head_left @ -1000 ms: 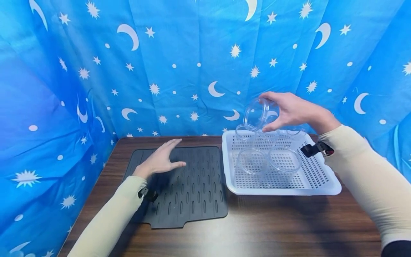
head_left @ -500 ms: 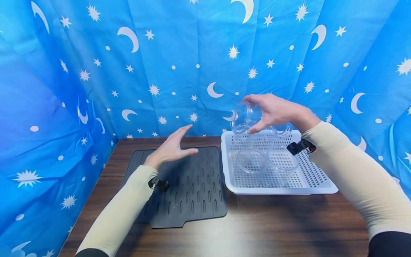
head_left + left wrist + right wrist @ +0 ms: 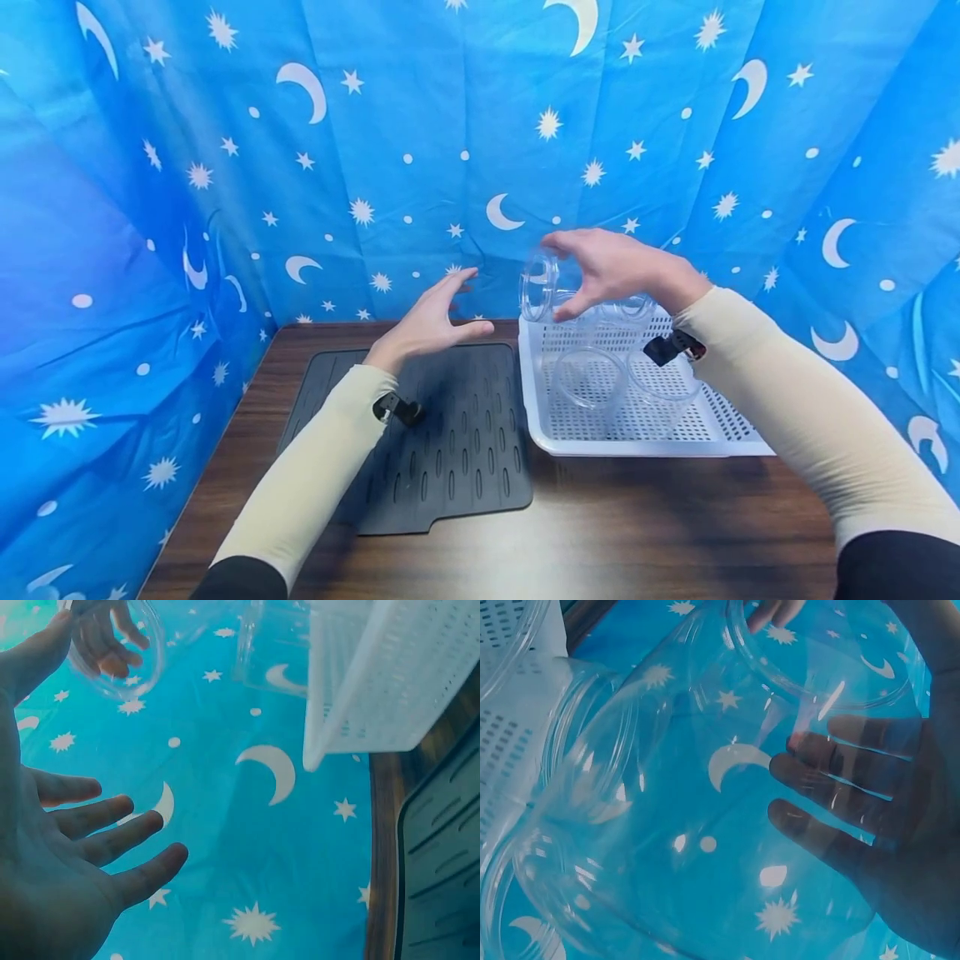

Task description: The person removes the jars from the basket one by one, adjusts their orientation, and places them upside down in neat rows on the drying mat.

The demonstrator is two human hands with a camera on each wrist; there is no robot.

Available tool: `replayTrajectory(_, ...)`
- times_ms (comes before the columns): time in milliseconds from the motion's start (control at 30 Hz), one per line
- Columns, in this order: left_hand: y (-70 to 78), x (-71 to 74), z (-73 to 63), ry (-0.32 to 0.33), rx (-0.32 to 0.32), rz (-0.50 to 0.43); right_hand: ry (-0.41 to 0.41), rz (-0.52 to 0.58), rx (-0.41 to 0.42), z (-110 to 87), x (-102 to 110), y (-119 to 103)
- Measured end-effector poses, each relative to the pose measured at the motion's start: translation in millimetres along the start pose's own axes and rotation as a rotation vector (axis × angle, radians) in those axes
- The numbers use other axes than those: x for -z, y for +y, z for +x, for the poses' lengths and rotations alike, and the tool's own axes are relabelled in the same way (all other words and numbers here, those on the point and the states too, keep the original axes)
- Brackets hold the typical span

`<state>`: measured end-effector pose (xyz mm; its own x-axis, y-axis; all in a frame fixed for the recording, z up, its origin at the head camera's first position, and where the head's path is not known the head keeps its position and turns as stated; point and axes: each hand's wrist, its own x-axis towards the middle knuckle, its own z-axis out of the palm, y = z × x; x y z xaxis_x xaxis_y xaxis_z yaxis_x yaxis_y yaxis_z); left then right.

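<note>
My right hand [image 3: 618, 267] grips a clear round jar [image 3: 538, 287] above the back left of a white perforated basket [image 3: 652, 448]. The jar lies on its side, its rim facing left. In the right wrist view, fingers show through the wall of the transparent jar [image 3: 667, 900]. My left hand [image 3: 427, 327] hovers over the back of a black ridged mat [image 3: 457, 492], fingers spread and holding nothing. The left wrist view has the jar's rim [image 3: 154, 675] just past the left thumb, apart from it as far as I can tell. More clear jars [image 3: 590, 406] stand inside the basket.
The mat and the basket stand side by side on a dark wooden table [image 3: 600, 533]. A blue curtain [image 3: 420, 100] with moons and stars hangs close behind and at both sides. Where the clear jars overlap, their outlines are hard to separate.
My right hand has carried the jar left and slightly down, and the jar has turned more rim-to-left. The left hand has moved right and up toward it.
</note>
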<state>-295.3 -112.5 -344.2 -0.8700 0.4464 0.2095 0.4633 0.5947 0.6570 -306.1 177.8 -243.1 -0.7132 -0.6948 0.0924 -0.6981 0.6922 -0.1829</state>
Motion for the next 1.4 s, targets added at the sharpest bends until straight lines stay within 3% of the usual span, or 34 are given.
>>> replayTrajectory(367, 18.0, -9.0, 13.8, -0.057, -0.040, -0.174, -0.015, -0.070, -0.010, 8.9, -9, -11)
replayTrajectory(700, 21.8, -15.4, 21.5, -0.082, -0.063, -0.258, -0.008, -0.133, 0.026, 16.5, -13, -24)
replayTrajectory(1100, 23.2, -18.4, 23.6, -0.047, -0.039, -0.299, -0.035, -0.204, -0.007, 20.1, -17, -33)
replayTrajectory(1400, 25.5, -14.4, 21.6, 0.029, -0.089, -0.300, 0.019, -0.268, 0.035, 20.5, -17, -37)
